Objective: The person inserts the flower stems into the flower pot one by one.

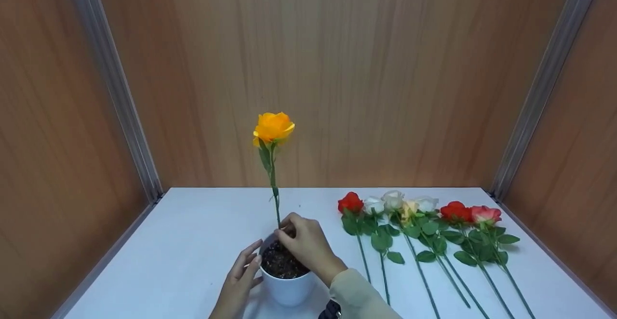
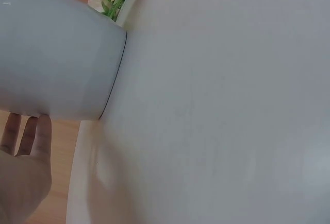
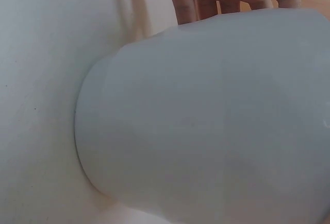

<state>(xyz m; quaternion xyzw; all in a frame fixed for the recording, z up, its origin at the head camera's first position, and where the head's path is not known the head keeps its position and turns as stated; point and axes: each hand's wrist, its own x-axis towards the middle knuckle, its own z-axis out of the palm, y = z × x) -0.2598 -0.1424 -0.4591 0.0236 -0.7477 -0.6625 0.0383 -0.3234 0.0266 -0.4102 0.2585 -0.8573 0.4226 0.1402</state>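
Note:
A yellow-orange rose [image 1: 274,127] stands nearly upright over the white flowerpot [image 1: 288,290], its stem running down to the far part of the dark soil [image 1: 282,261]. Low on that stem, my right hand [image 1: 308,242] pinches it between thumb and fingers, just above the soil. The stem's lower end is hidden behind the hand. My left hand [image 1: 241,275] rests its extended fingertips against the pot's left side. In the left wrist view, those fingers [image 2: 42,136] touch the wall of the pot [image 2: 56,54]. The right wrist view shows mostly the pot's side [image 3: 206,116].
Several roses lie on the right of the white table [image 1: 202,242], among them a red one [image 1: 350,203], a white one [image 1: 393,199] and a pink one [image 1: 485,214]. Their stems point toward the front edge. Wooden panels [image 1: 318,78] enclose the table at the back and sides.

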